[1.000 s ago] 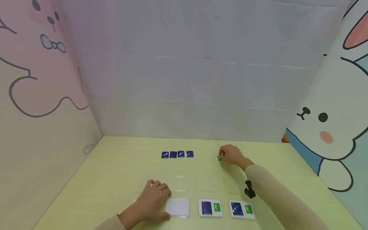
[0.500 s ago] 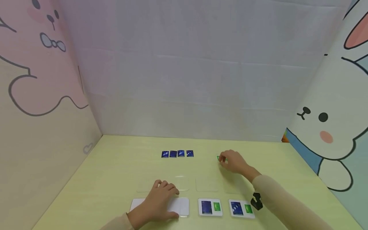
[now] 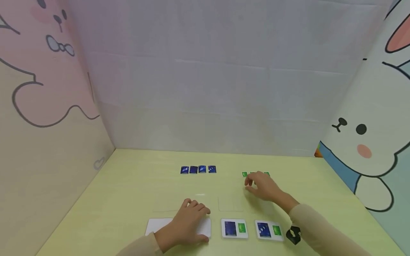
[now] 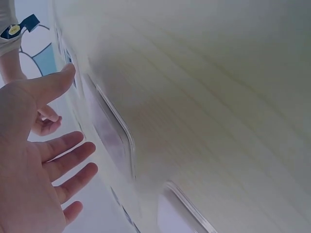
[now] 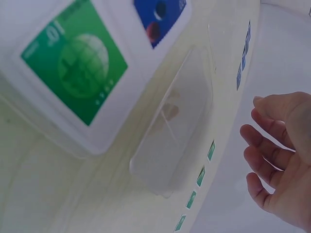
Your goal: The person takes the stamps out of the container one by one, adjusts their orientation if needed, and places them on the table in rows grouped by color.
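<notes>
My left hand [image 3: 187, 224] hovers over two white rectangular cases [image 3: 157, 223], partly covering them in the head view. Its fingers are spread and relaxed in the left wrist view, with nothing between them. Just in front of a row of small green stamps [image 3: 245, 174] is my right hand [image 3: 263, 186], hiding part of that row. The right wrist view shows its fingers loosely bent and apart from the stamps [image 5: 201, 175], holding nothing visible. Two more white cases [image 3: 244, 234] each carry a blue stamp [image 3: 230, 228] and a green stamp [image 3: 241, 227].
Several blue stamps [image 3: 202, 169] lie in a row toward the back of the pale yellow table [image 3: 134, 181]. Clear, flat plastic lids [image 3: 230, 204] lie between the stamps and the cases. A white back wall [image 3: 205, 106] and printed side panels [image 3: 362, 106] enclose the table.
My right hand has drawn back toward me and slightly right, away from the green stamps, uncovering more of their row. My left hand has shifted right over the white cases.
</notes>
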A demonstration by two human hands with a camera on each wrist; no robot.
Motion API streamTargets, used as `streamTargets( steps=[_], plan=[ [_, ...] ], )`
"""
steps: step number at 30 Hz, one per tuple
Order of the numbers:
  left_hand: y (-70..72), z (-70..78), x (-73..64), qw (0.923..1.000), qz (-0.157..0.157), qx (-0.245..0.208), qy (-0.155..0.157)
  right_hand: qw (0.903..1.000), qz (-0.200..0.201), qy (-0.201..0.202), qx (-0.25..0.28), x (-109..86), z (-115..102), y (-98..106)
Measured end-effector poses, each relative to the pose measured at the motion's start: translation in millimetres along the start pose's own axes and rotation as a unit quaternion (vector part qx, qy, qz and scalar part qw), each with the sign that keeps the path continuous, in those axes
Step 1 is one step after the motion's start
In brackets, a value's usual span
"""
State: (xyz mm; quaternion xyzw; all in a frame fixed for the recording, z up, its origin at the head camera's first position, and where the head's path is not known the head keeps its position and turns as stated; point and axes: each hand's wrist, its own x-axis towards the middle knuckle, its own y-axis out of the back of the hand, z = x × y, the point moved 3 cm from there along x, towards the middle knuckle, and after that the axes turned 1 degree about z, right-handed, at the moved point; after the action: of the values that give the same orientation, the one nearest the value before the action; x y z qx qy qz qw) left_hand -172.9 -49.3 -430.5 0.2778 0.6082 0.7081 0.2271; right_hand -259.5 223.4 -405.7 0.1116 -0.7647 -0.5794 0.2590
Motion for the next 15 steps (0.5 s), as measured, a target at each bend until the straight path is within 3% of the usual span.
streamTargets(
  steps=[5,15],
  plan=[
    [-2.9,6.5,6.1,0.9999,0.003,0.010,-0.009,0.9999,0.005,0.011,0.009,-10.1,-8,2],
    [-4.9,13.5,15.0,0.9998,-0.018,0.006,0.006,0.9996,0.003,0.028,0.011,-19.5,-22,2]
  ],
)
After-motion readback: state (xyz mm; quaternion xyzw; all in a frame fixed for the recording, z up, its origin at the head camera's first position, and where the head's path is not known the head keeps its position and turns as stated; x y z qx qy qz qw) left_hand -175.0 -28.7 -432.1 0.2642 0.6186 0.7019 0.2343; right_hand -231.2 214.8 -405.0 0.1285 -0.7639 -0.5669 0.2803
